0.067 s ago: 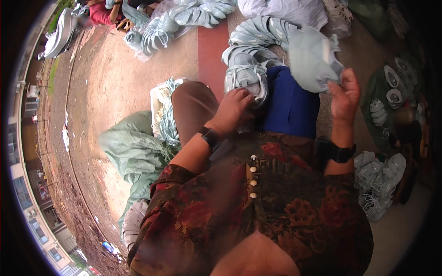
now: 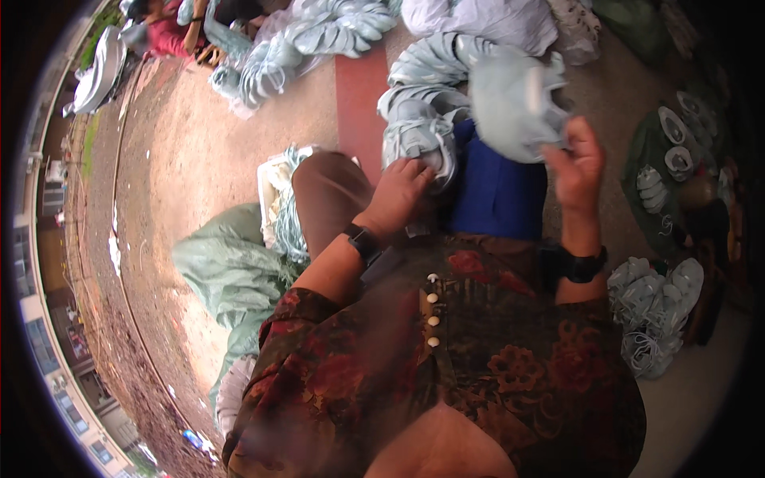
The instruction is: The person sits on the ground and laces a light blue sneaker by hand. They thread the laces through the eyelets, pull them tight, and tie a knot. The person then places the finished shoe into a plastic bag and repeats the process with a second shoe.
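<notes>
My right hand (image 2: 575, 163) is raised and grips a pale grey-green moulded shoe piece (image 2: 514, 103) by its edge. My left hand (image 2: 401, 191) rests on a stack of the same pale pieces (image 2: 418, 131) that lies across my lap, fingers curled on the nearest one. A blue cloth (image 2: 498, 191) covers my right thigh under the stack. Both wrists wear dark bands.
A pale green sack (image 2: 227, 271) and a white container of pieces (image 2: 275, 199) sit at my left. More stacked pieces lie at the right (image 2: 653, 303) and on a dark green sheet (image 2: 677, 159). A large heap (image 2: 295, 48) and another person in red (image 2: 163, 32) are at the top left.
My right hand has lifted the pale piece slightly up and to the left. The left hand stays on the stack.
</notes>
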Tool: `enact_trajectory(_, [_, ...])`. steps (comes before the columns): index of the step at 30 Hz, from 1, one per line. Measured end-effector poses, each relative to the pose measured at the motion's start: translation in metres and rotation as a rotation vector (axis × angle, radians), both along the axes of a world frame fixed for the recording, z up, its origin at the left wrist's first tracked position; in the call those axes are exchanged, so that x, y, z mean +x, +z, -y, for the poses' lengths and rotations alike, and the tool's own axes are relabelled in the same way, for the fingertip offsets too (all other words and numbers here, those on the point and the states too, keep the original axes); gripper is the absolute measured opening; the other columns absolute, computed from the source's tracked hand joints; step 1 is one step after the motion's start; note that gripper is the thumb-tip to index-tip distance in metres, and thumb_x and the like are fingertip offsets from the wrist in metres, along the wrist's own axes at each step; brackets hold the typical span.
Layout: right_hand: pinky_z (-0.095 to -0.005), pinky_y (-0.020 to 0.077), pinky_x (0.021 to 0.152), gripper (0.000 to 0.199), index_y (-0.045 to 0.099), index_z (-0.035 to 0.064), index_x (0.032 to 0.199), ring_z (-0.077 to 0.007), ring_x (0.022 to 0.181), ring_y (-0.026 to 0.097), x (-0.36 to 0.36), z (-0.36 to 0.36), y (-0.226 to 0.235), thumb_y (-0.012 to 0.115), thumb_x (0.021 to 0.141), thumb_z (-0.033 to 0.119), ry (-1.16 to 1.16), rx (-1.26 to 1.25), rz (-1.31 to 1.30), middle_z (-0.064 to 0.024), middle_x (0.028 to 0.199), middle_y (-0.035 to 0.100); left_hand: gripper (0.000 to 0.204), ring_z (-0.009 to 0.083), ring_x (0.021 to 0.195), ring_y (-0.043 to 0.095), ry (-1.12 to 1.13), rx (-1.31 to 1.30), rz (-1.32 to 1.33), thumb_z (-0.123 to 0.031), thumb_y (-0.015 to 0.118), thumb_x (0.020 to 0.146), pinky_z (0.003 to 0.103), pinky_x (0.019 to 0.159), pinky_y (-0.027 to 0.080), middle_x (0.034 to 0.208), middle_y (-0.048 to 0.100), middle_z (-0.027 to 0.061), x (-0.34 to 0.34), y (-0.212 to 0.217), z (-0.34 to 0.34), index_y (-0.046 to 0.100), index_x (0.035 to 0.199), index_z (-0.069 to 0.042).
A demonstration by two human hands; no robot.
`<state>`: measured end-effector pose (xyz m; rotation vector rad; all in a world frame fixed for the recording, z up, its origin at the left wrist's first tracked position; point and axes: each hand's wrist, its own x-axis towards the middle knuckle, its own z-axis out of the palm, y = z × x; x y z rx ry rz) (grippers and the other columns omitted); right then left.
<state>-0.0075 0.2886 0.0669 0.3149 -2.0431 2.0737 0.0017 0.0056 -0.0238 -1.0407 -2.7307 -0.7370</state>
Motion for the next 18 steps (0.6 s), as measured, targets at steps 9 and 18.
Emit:
enact_trajectory(9, [-0.0429,0.0436,0.074,0.026,0.052,0.0026,0.091,-0.0338,0.081,0.055,0.014,0.101,-0.034,0.058,0.065,-0.001,0.678,0.849,-0.255,-0.0166,0.082,0.054,0.015,0.0096,0.075,0.057,0.673,1.539,0.884,-0.014,0.054,0.088,0.022,0.067,0.047,0.086,0.062,0.0034,-0.004,-0.030,0.039,0.059,0.092,-0.001])
enact_trajectory(18, [-0.0388,0.0435,0.084,0.033,0.051,0.0007,0.101,-0.0327,0.093,0.054,0.026,0.108,-0.074,0.061,0.071,0.010,0.482,1.011,-0.344,-0.0162,0.099,0.054,0.038,0.0261,0.106,0.055,0.524,0.992,1.057,-0.025,0.033,0.096,0.035,0.091,0.042,0.116,0.056,0.0131,0.003,-0.045,0.031,0.049,0.118,0.001])
